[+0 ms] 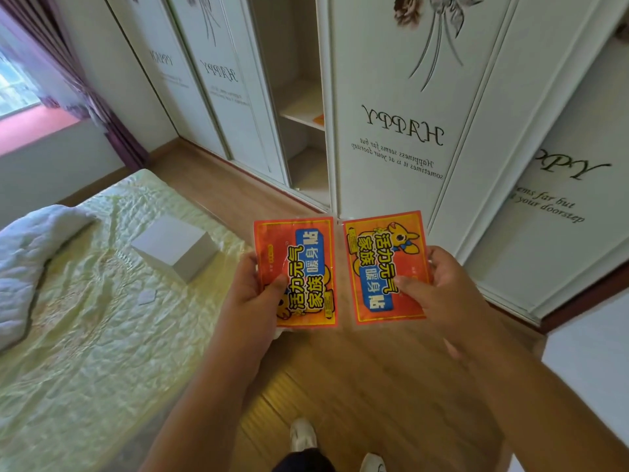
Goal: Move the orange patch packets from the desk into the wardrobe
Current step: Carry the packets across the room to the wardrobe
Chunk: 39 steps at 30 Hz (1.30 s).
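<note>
I hold two orange patch packets side by side in front of me, above the wooden floor. My left hand (253,294) grips the left packet (301,253) by its left edge, thumb on its face. My right hand (442,287) grips the right packet (381,253) by its right edge. Ahead stands the white wardrobe (391,97) with sliding doors; the gap between two doors shows its shelves (299,114). A corner of another orange packet (319,119) lies on the upper shelf, mostly hidden by the door.
A bed (85,318) with a pale yellow cover fills the left, with a white box (175,252) and a bunched quilt (30,247) on it. A window with purple curtains (85,90) is at far left. My feet stand on the floor strip between bed and wardrobe.
</note>
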Available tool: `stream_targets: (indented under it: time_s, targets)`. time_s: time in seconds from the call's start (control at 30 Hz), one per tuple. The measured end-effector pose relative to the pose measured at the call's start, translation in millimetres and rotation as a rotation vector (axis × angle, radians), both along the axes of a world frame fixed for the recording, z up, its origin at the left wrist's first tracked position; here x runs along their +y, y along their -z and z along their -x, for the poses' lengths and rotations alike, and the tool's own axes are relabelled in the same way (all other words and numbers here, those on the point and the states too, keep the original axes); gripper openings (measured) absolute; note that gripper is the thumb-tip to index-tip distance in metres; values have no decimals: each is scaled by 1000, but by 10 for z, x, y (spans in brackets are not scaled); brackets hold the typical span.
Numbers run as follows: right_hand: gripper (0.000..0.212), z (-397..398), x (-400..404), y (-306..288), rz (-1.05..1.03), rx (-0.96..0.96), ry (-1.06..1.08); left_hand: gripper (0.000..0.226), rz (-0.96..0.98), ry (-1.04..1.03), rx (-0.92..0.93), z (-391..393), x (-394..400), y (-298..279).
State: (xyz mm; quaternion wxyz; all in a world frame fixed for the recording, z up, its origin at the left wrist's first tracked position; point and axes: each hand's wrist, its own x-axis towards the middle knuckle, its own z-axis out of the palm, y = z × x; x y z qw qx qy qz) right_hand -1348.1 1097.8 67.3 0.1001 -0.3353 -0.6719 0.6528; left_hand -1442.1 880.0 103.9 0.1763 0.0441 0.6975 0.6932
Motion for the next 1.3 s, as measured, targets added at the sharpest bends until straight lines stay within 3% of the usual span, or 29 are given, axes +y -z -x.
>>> stream_targets:
  time_s: [0.27, 0.8, 1.3]
  targets:
    - [31, 559, 308, 46, -38, -21, 18, 26, 63, -7, -15, 671, 312, 110]
    - [26, 2478, 730, -5, -165, -9, 44, 33, 39, 112, 13, 2869, 668, 148]
    - [25, 3645, 1615, 139, -143, -29, -47, 35, 70, 10, -37, 3837, 1363, 328]
